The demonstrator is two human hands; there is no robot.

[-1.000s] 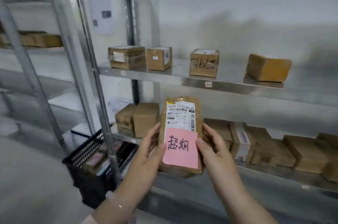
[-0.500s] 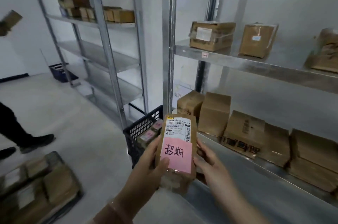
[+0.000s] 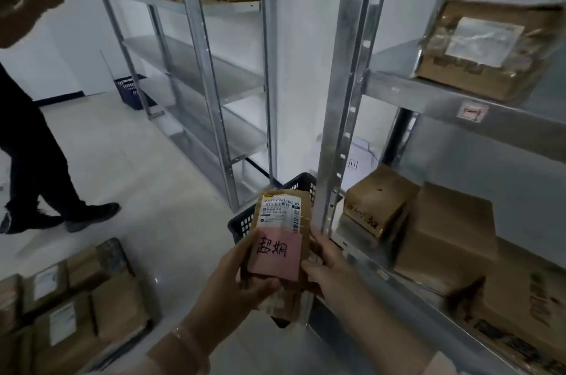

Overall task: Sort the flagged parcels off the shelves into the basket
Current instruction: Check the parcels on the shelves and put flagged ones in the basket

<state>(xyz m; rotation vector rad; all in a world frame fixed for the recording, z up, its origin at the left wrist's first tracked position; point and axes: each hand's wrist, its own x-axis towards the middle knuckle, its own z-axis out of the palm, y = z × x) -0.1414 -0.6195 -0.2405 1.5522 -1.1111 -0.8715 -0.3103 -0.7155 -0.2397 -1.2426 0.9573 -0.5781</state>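
Note:
I hold a brown parcel (image 3: 280, 215) upright in both hands, low in the middle of the view. It carries a white barcode label and a pink flag note (image 3: 275, 253) with handwriting. My left hand (image 3: 242, 289) grips its left side and my right hand (image 3: 329, 270) its right side. Directly behind and below the parcel sits a black plastic basket (image 3: 245, 223) on the floor, mostly hidden by the parcel and a shelf post. Brown parcels (image 3: 441, 240) lie on the shelf to the right.
A steel shelf post (image 3: 346, 117) stands right next to the basket. A taped box (image 3: 490, 50) rests on the upper shelf. Another person (image 3: 33, 129) walks at the left holding a parcel. Boxes (image 3: 70, 307) are stacked on the floor at lower left. A second basket (image 3: 131, 92) sits far back.
My view has swung left from the shelves toward the floor and basket. The flagged parcel stays in both hands and has come lower, over the basket. The other person has stepped closer.

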